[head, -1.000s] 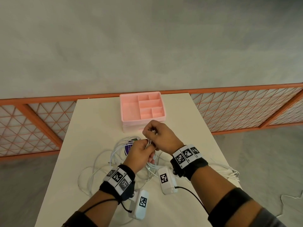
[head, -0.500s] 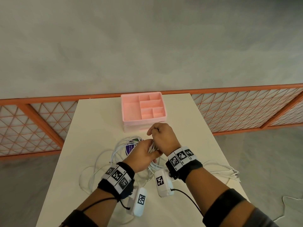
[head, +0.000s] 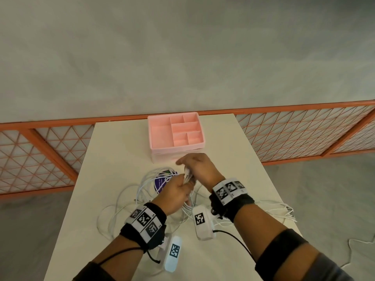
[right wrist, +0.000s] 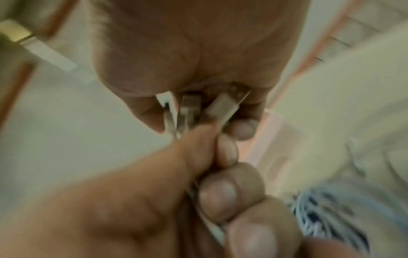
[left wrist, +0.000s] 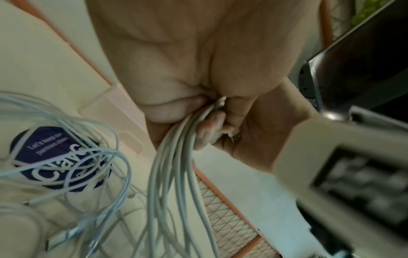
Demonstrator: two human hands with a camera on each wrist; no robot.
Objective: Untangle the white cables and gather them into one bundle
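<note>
The thin white cables lie looped on the cream bench just before the pink compartmented plastic tray. Both hands, left and right, meet, pinching gathered plug ends. Pulling could tighten loose loops into knots.
</note>
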